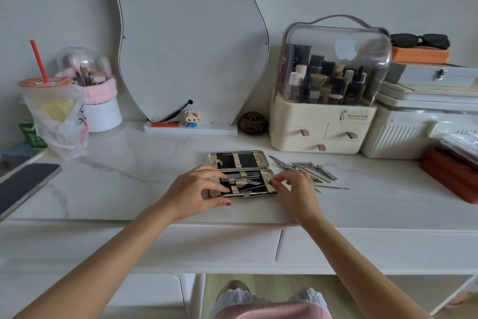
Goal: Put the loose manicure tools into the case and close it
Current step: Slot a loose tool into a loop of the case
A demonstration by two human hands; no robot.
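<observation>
Here, both hands (199, 189) (294, 189) crowd the open case (239, 161).

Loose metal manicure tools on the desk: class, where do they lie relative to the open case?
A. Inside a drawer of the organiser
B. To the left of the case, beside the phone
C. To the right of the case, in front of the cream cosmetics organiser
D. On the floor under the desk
C: the loose metal tools lie on the desk just right of the open case, in front of the cream organiser.
</observation>
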